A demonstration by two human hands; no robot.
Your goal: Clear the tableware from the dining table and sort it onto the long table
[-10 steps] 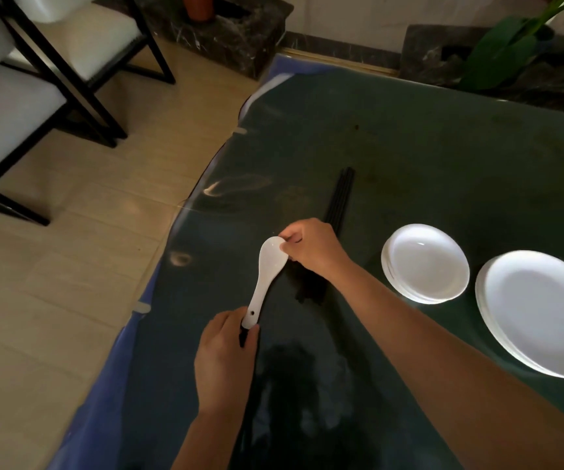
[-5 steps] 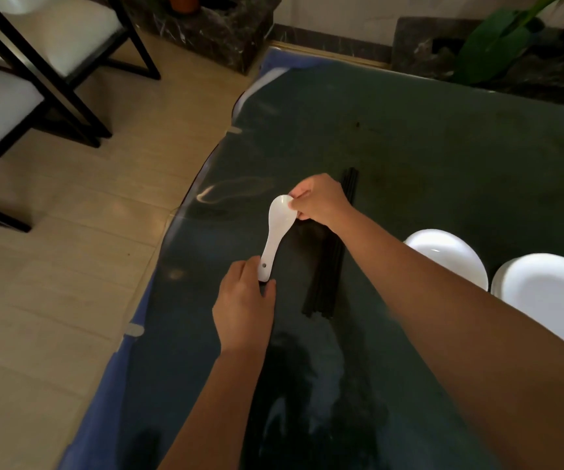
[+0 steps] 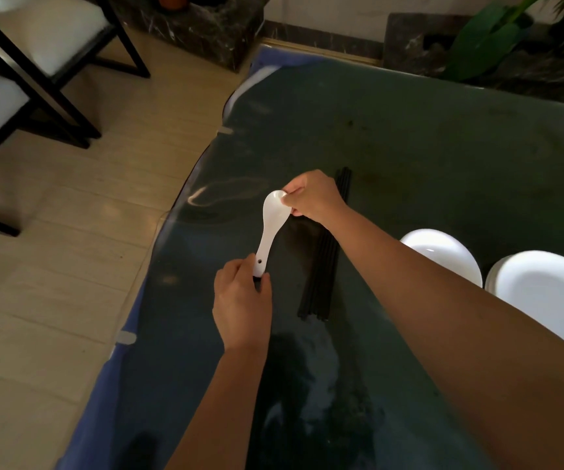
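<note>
Two hands were on one white glazed ceramic soup spoon; left hand pinched the handle end by its small hole, right hand pinched the bowl rim; spoon was held over the dark glass-topped table, just left of the bundle of black chopsticks. Judged light, rigid, slick glaze, chips if dropped; best taken at the handle and set down gently. Smooth, glossy, clean-looking; two stacks of white round plates sat to the right.
</note>
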